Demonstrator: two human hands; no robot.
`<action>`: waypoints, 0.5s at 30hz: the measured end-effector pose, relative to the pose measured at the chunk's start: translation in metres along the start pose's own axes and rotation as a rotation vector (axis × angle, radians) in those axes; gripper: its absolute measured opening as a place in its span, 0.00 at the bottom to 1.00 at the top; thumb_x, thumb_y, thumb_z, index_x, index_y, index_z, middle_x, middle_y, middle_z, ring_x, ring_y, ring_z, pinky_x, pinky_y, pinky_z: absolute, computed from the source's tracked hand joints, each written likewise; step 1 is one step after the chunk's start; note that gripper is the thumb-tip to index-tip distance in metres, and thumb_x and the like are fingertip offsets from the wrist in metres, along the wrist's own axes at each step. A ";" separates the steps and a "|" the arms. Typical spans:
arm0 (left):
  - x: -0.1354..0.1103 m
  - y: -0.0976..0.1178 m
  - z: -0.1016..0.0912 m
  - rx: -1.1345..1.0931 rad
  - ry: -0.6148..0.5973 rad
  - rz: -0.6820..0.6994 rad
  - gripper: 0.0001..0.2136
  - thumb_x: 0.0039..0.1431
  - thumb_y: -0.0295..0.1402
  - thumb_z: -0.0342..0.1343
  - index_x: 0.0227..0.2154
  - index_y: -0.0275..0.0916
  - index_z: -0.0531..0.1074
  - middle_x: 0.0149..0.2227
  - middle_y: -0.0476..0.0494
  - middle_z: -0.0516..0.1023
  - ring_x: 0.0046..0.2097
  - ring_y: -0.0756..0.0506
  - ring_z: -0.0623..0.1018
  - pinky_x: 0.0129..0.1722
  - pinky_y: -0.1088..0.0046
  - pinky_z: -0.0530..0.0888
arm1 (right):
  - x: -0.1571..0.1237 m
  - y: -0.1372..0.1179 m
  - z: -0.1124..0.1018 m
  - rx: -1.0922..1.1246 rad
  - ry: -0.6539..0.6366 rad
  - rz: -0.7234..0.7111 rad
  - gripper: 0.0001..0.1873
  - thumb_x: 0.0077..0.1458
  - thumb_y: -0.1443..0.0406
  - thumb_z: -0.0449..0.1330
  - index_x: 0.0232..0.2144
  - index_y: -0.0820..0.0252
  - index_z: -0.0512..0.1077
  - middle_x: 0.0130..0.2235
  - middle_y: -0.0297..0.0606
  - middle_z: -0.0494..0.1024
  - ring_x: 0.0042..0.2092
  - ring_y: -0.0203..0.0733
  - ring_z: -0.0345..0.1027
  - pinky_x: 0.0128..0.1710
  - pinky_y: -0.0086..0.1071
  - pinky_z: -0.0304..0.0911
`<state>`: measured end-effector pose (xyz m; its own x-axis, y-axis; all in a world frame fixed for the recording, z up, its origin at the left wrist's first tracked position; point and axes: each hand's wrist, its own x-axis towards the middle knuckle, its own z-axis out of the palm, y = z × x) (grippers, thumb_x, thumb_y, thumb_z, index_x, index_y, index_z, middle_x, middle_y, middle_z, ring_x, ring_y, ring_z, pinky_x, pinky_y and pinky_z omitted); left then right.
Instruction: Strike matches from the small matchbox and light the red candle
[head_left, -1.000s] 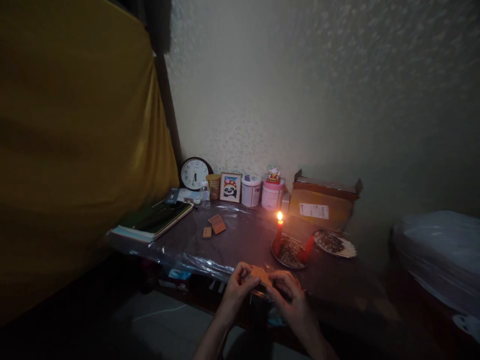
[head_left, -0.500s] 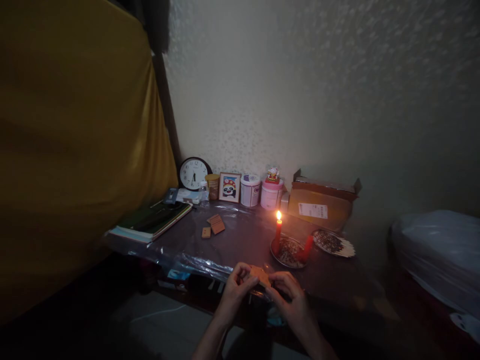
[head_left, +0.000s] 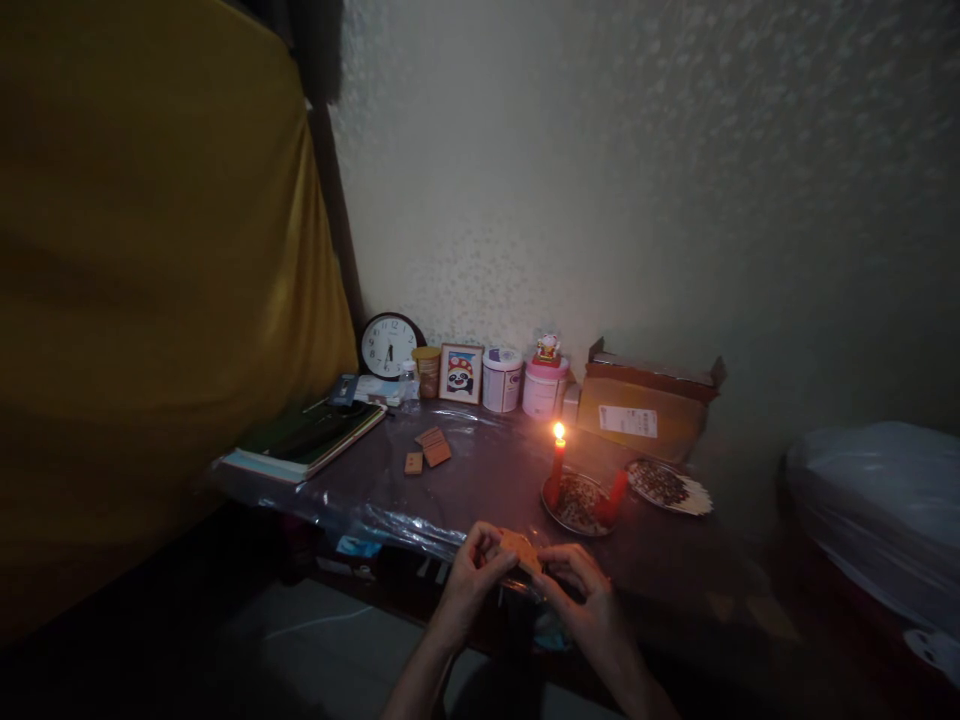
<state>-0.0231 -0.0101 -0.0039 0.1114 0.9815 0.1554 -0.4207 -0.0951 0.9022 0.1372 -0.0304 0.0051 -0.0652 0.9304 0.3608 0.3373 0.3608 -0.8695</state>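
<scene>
While both hands meet over the near edge of the dark bench (head_left: 480,485) with its clear plastic cover, the left grip (head_left: 472,572) and the right grip (head_left: 585,590) are each closed on a thin, flat, orange-brown piece (head_left: 521,550), fingertips and thumbs pinching its opposite ends. The piece is held up between the two, apart from the bench top, and its material, probably wood or card, cannot be told for sure. As far as this view shows, the handling seems under way rather than finished: nothing has been set down at the grip, and whether the piece is one part or several joined is too small to tell. Beyond the grip and to its left lie a small, tan, square-cornered tile with dark marks (head_left: 413,463) and some flat, reddish-brown, lined slabs (head_left: 436,452), loose and untouched by either hand, so these appear not to be in use at present. Beyond the grip and to its right, a tall, lit, red wax candle (head_left: 557,474) and a shorter, unlit red one (head_left: 617,492) stand in a round, shiny-rimmed dish (head_left: 581,533).
</scene>
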 end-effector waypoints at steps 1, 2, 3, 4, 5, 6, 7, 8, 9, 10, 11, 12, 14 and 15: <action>0.000 0.000 0.000 -0.004 0.000 -0.004 0.12 0.43 0.36 0.62 0.25 0.39 0.64 0.26 0.53 0.67 0.28 0.51 0.66 0.29 0.77 0.63 | 0.000 0.000 0.000 0.001 -0.007 -0.006 0.09 0.49 0.59 0.61 0.32 0.57 0.72 0.34 0.37 0.74 0.38 0.42 0.70 0.40 0.35 0.69; 0.000 -0.001 -0.001 -0.004 0.000 -0.005 0.12 0.43 0.37 0.62 0.25 0.39 0.64 0.26 0.53 0.67 0.28 0.51 0.66 0.29 0.77 0.63 | 0.000 0.000 0.000 0.002 -0.017 -0.009 0.08 0.49 0.59 0.60 0.32 0.57 0.72 0.34 0.37 0.74 0.39 0.42 0.70 0.41 0.35 0.69; 0.001 -0.001 -0.002 0.001 -0.001 -0.003 0.13 0.42 0.37 0.62 0.25 0.39 0.64 0.26 0.53 0.67 0.28 0.51 0.66 0.29 0.77 0.63 | -0.001 0.000 -0.001 0.003 -0.022 -0.010 0.08 0.50 0.60 0.60 0.33 0.56 0.72 0.35 0.37 0.74 0.39 0.42 0.70 0.41 0.35 0.68; 0.001 -0.001 -0.002 0.009 0.000 0.001 0.13 0.42 0.38 0.62 0.25 0.39 0.64 0.25 0.53 0.67 0.27 0.51 0.66 0.29 0.77 0.63 | -0.001 0.001 -0.001 0.005 -0.024 -0.009 0.08 0.50 0.60 0.60 0.33 0.56 0.72 0.35 0.37 0.74 0.39 0.42 0.70 0.41 0.35 0.68; 0.001 -0.002 -0.003 0.018 0.002 0.008 0.13 0.42 0.38 0.62 0.25 0.39 0.64 0.25 0.53 0.67 0.27 0.51 0.65 0.28 0.77 0.63 | -0.001 0.001 0.000 0.008 -0.024 -0.005 0.08 0.50 0.60 0.60 0.33 0.56 0.72 0.35 0.37 0.74 0.39 0.42 0.70 0.41 0.35 0.68; 0.002 -0.002 -0.004 0.028 0.005 0.016 0.12 0.42 0.38 0.62 0.24 0.39 0.64 0.24 0.54 0.66 0.27 0.52 0.65 0.28 0.77 0.62 | -0.001 0.002 0.000 0.012 -0.023 -0.002 0.09 0.50 0.59 0.60 0.33 0.56 0.72 0.35 0.36 0.74 0.39 0.42 0.70 0.41 0.35 0.68; 0.002 -0.002 -0.004 0.039 0.009 0.023 0.12 0.42 0.37 0.62 0.24 0.39 0.64 0.23 0.54 0.65 0.26 0.52 0.64 0.28 0.77 0.62 | -0.001 0.002 0.000 0.018 -0.024 0.000 0.09 0.50 0.59 0.60 0.33 0.57 0.72 0.34 0.36 0.74 0.39 0.42 0.70 0.40 0.35 0.68; 0.002 -0.002 -0.005 0.051 0.013 0.027 0.12 0.43 0.37 0.62 0.24 0.39 0.64 0.23 0.55 0.64 0.26 0.52 0.64 0.28 0.77 0.62 | -0.001 0.002 0.000 0.026 -0.023 -0.001 0.09 0.50 0.58 0.60 0.32 0.57 0.72 0.34 0.36 0.74 0.38 0.42 0.71 0.40 0.34 0.69; 0.002 -0.003 -0.005 0.061 0.015 0.030 0.12 0.43 0.37 0.62 0.24 0.39 0.65 0.23 0.55 0.63 0.26 0.52 0.64 0.28 0.77 0.62 | -0.001 0.002 0.000 0.032 -0.023 -0.001 0.10 0.49 0.58 0.60 0.32 0.57 0.72 0.34 0.36 0.73 0.38 0.42 0.71 0.40 0.34 0.69; 0.002 -0.003 -0.005 0.070 0.017 0.029 0.12 0.43 0.37 0.62 0.24 0.39 0.65 0.23 0.54 0.63 0.26 0.51 0.64 0.28 0.77 0.62 | -0.001 0.001 0.000 0.037 -0.024 0.002 0.10 0.49 0.58 0.60 0.32 0.57 0.72 0.33 0.36 0.73 0.38 0.42 0.71 0.40 0.34 0.68; 0.002 -0.004 -0.006 0.075 0.019 0.025 0.11 0.43 0.38 0.61 0.25 0.38 0.65 0.24 0.54 0.64 0.27 0.51 0.65 0.29 0.77 0.63 | -0.001 0.000 0.000 0.039 -0.025 0.007 0.10 0.49 0.58 0.60 0.32 0.57 0.72 0.34 0.36 0.73 0.38 0.42 0.71 0.40 0.34 0.68; 0.002 -0.004 -0.006 0.077 0.022 0.017 0.12 0.43 0.38 0.61 0.25 0.38 0.66 0.24 0.53 0.65 0.28 0.51 0.66 0.29 0.76 0.63 | -0.001 -0.002 -0.001 0.037 -0.025 0.012 0.10 0.49 0.58 0.60 0.32 0.57 0.72 0.34 0.36 0.73 0.38 0.42 0.71 0.40 0.34 0.68; 0.002 -0.005 -0.007 0.068 0.036 0.001 0.12 0.43 0.39 0.62 0.25 0.38 0.66 0.25 0.52 0.66 0.28 0.50 0.67 0.29 0.76 0.63 | -0.002 -0.005 -0.001 0.025 -0.026 0.015 0.10 0.50 0.58 0.60 0.33 0.57 0.72 0.34 0.36 0.73 0.39 0.43 0.70 0.40 0.35 0.68; 0.002 -0.005 -0.008 0.062 0.044 -0.008 0.13 0.42 0.40 0.62 0.25 0.38 0.66 0.25 0.52 0.66 0.28 0.50 0.67 0.29 0.76 0.64 | -0.002 -0.006 -0.001 0.015 -0.023 0.011 0.09 0.50 0.58 0.59 0.33 0.57 0.71 0.34 0.36 0.73 0.39 0.43 0.70 0.40 0.35 0.68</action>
<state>-0.0276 -0.0067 -0.0115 0.0747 0.9885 0.1316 -0.3631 -0.0960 0.9268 0.1368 -0.0342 0.0098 -0.0831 0.9353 0.3440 0.3238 0.3518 -0.8783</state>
